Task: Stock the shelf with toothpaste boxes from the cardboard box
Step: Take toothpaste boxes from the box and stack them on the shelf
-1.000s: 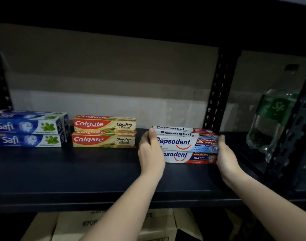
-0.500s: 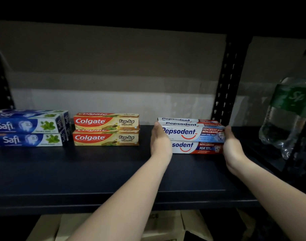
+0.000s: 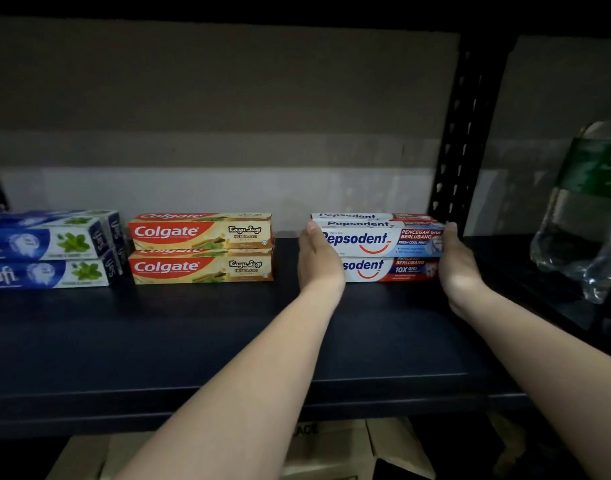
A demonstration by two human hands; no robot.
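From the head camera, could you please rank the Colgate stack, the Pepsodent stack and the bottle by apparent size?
1. Bottle, though cropped and nearer.
2. Colgate stack and Pepsodent stack: alike; hands hide the Pepsodent ends.

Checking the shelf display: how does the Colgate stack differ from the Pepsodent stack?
The Colgate stack is red and tan; the Pepsodent stack is white, blue and red. The Colgate stack stands untouched, while the left hand and right hand press the Pepsodent stack's ends. Both sit two boxes high, labels forward, on the dark shelf.
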